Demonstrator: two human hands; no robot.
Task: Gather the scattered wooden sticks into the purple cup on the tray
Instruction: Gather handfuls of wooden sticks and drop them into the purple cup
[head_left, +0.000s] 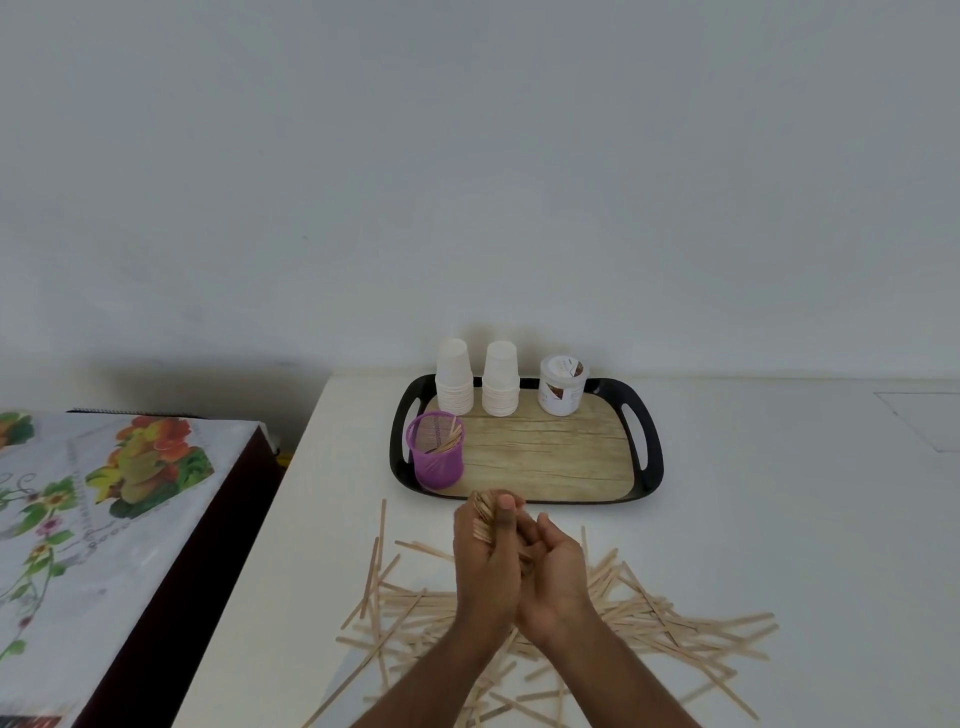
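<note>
A purple mesh cup (436, 451) stands at the front left of a black tray (644, 480) with a wood-grain floor; several wooden sticks lean inside the cup. Many loose sticks (675, 623) lie scattered on the white table in front of the tray. My left hand (485, 556) grips a bundle of sticks (484, 512) just in front of the tray's near rim, thumb across them. My right hand (556, 566) is cupped against the left hand and the bundle's lower end; what its fingers hold is hidden.
Two stacks of white paper cups (454, 376) (501, 379) and a white jar (562, 385) stand at the tray's back. A lower table with a floral cloth (104, 493) stands to the left, across a dark gap. The wall rises just behind the tray.
</note>
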